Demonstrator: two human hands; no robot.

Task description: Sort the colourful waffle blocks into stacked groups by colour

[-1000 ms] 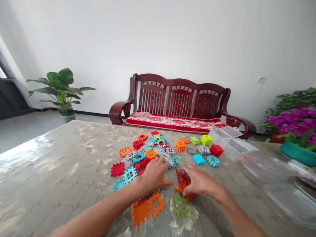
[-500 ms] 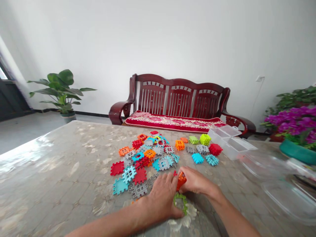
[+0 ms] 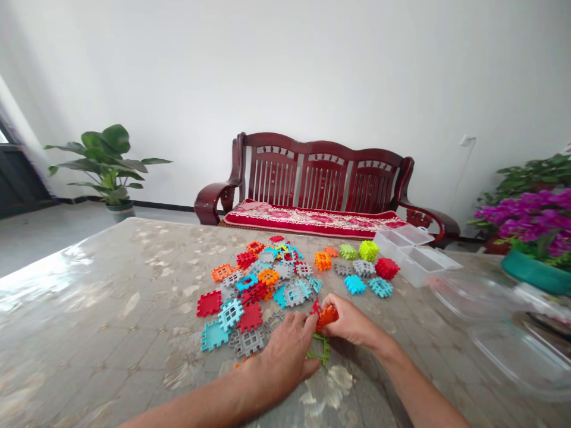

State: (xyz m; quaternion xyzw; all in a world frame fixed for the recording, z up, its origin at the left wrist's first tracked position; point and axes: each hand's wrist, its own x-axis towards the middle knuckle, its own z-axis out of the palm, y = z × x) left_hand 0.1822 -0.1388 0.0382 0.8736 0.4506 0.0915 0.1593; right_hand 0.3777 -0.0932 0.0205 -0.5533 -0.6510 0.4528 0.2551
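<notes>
My right hand pinches an orange block piece with notched edges, just above the table. Close beside it, my left hand has its thumb at the near edge of a green open-frame tile. The fingers reach forward past the tile's far side, next to the orange piece, and their tips are partly hidden. A small red piece shows just beyond both hands. Left of my left hand lie a grey lattice tile, a red tile and a teal tile, part of a loose pile.
Small groups of pieces stand farther right, among them a red stack and a lime cube. Clear plastic boxes and transparent lids lie on the right. A flower pot stands near the table's right edge. Beyond is a wooden bench.
The green tile has shifted away from me and slightly left, together with my left hand's thumb. The orange piece has tipped flatter in my right hand.
</notes>
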